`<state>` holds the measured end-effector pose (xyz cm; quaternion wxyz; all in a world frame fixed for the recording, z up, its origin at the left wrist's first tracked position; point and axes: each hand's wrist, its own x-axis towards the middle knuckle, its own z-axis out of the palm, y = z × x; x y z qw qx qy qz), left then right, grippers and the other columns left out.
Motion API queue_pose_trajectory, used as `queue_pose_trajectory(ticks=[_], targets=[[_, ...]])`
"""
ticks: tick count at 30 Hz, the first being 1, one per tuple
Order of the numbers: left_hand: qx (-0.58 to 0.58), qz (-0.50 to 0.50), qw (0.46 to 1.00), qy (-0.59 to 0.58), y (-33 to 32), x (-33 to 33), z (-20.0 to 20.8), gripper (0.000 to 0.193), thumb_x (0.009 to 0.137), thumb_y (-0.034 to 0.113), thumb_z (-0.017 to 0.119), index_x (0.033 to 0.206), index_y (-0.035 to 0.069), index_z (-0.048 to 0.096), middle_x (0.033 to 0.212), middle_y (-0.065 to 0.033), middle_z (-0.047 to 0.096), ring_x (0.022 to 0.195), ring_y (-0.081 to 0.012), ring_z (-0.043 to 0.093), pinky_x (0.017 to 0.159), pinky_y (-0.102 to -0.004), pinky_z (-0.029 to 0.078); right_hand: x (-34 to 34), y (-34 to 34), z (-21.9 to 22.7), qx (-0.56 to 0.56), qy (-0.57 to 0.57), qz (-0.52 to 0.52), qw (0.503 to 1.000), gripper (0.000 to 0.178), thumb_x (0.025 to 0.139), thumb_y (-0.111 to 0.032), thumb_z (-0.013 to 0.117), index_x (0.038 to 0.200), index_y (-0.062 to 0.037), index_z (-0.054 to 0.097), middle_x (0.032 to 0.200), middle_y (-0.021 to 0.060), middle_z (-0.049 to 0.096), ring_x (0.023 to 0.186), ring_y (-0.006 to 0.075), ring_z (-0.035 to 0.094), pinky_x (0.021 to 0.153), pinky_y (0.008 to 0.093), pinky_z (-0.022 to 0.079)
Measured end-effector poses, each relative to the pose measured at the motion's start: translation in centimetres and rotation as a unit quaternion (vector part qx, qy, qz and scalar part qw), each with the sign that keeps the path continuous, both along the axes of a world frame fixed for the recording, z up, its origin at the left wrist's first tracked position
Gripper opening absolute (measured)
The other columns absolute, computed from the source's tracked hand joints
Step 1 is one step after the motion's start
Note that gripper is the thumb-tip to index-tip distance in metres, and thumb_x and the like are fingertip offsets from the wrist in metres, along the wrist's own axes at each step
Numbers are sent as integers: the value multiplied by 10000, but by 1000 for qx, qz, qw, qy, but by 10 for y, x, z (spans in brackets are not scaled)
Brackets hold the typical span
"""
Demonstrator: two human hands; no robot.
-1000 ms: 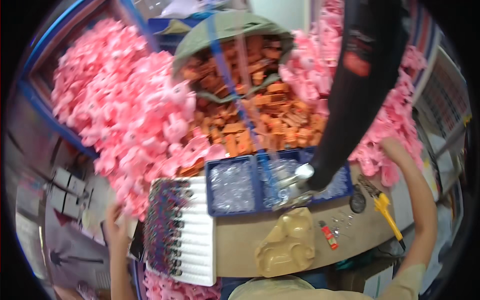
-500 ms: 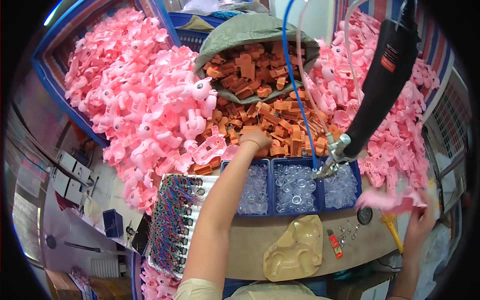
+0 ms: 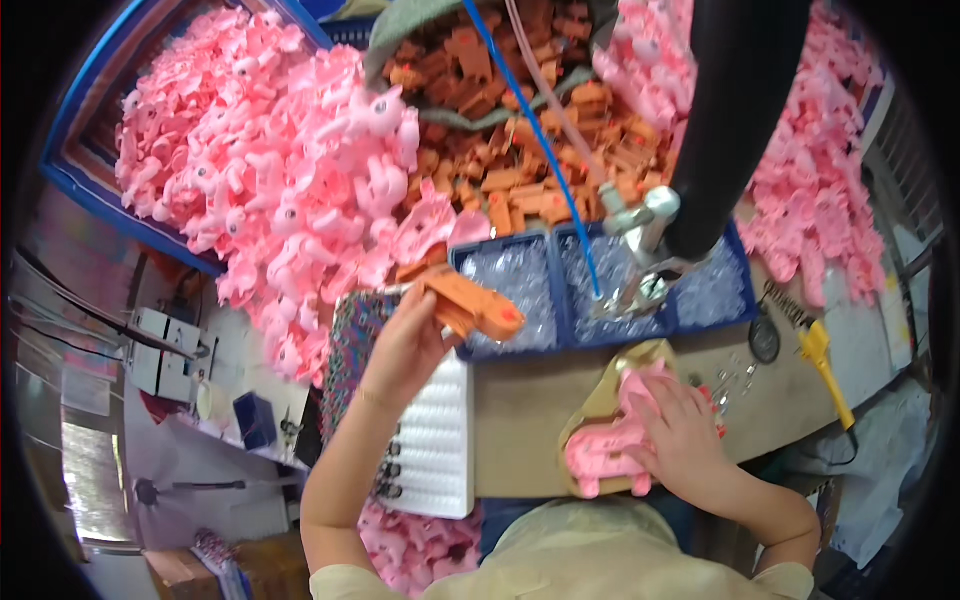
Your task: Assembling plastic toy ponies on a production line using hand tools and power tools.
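Observation:
In my left hand (image 3: 405, 345) is an orange plastic housing (image 3: 475, 305) with a red spot at its end, held in the air in front of the clear-part bins. My right hand (image 3: 690, 425) lies over a pink animal-shaped toy shell half (image 3: 605, 450), fingers curled on its upper part. Hollow side up, the shell rests in a tan moulded holder (image 3: 603, 397) on the table. My palm and fingers hide part of the shell. Beyond the bins is a heap of similar orange housings (image 3: 545, 180).
Three joined blue bins (image 3: 560, 352) hold clear plastic pieces. A black arm (image 3: 745, 120) with a metal nozzle and hoses hangs over them. Pink shells (image 3: 290, 190) pile at both sides. A white tray (image 3: 445, 430) with wired parts lies left; a yellow-handled tool (image 3: 825, 365) lies right.
My left hand has come back from the orange heap with a housing. My right hand has brought the pink shell from the far right onto the tan holder. The view has shifted.

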<state>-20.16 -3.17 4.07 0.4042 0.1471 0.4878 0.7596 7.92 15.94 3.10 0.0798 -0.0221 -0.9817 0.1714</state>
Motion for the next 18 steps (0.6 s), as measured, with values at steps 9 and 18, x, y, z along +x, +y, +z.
queue_pose_trajectory(ticks=[9, 18], targets=[[-9, 92, 996, 1, -42, 162, -30, 553, 802, 72, 605, 1282, 116, 333, 1311, -114, 382, 1196, -249, 421, 950, -398, 428, 1, -22, -4, -339, -38, -71, 937, 702, 755, -255, 704, 1325, -27, 362, 1321, 201, 395, 1212, 350, 408, 971, 464, 367], [-119, -172, 978, -13, -23, 164, -29, 642, 834, 57, 616, 1381, 31, 281, 1364, -125, 375, 1242, -211, 391, 969, -355, 399, 6, -18, -11, -445, 22, 6, 895, 449, 758, -77, 679, 1173, -4, 524, 1099, 127, 560, 952, 236, 567, 777, 322, 461]])
